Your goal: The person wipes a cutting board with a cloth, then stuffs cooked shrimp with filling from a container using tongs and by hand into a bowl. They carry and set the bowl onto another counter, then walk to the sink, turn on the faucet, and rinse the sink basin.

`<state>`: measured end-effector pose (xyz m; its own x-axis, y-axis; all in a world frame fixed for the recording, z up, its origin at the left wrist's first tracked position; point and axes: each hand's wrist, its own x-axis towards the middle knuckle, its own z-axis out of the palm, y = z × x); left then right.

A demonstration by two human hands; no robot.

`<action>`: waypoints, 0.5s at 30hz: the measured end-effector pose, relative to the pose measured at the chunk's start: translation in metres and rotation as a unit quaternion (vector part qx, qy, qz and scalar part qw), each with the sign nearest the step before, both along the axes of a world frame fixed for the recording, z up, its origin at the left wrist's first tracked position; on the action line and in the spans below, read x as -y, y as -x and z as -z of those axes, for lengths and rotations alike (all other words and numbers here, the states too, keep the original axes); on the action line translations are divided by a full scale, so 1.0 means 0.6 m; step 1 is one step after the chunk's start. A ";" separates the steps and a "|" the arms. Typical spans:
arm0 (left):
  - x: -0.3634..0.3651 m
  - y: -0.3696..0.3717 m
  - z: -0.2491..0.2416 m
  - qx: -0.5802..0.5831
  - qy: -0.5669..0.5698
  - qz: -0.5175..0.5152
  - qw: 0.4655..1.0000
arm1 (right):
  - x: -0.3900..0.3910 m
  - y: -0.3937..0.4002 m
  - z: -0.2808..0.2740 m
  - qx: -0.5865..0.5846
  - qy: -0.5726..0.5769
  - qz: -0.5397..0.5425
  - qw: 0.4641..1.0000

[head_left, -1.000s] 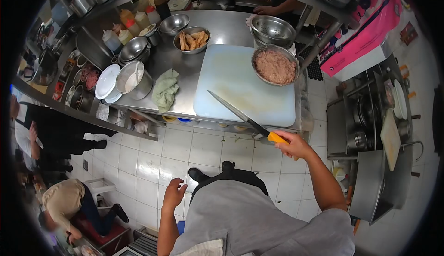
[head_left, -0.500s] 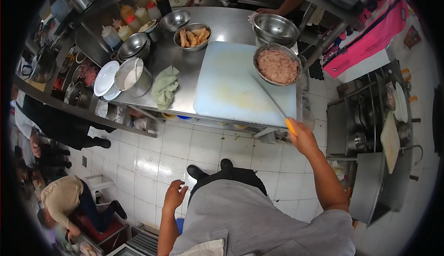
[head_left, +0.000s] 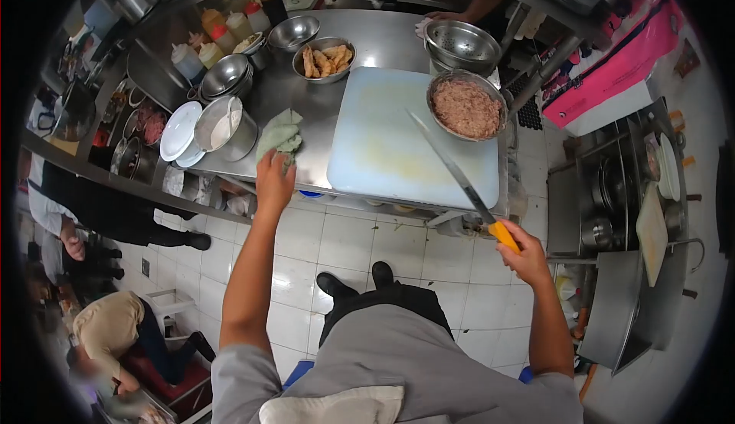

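My right hand [head_left: 523, 253] is closed round the yellow handle of a long knife [head_left: 452, 167], whose blade points up and left above the white cutting board [head_left: 383, 129]. At the counter's front edge, my left hand [head_left: 273, 179] reaches the green cloth [head_left: 281, 133], its fingers apart at the cloth's lower end; whether they grip it is hard to see. A metal bowl of ground meat [head_left: 467, 105] sits on the board's upper right corner. Left of the cloth stands a metal pot [head_left: 243, 142] with white powder inside.
Behind the board are a bowl of fried pieces [head_left: 325, 60] and a colander [head_left: 462, 44], with another person's hand near it. White lids [head_left: 181, 129] and squeeze bottles [head_left: 186, 62] stand left. Other people are at the lower left. A rack [head_left: 620, 187] stands right.
My left hand has risen from beside my body to the green cloth, which looks bunched up. My right hand has moved right and down with the knife, whose blade is now tilted more visibly.
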<state>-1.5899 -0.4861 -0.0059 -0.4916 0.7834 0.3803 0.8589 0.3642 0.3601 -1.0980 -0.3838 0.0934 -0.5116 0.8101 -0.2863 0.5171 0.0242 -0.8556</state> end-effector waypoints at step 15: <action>-0.135 -0.098 0.029 0.057 -0.022 0.122 0.991 | 0.140 -0.157 0.024 -0.093 0.026 0.248 0.964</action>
<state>-1.5314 -0.4053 -0.0233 -0.3318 0.8678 0.3698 0.8721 0.1328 0.4710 -1.0041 -0.4680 0.0791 -0.1108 0.9552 -0.2744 0.2907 -0.2329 -0.9280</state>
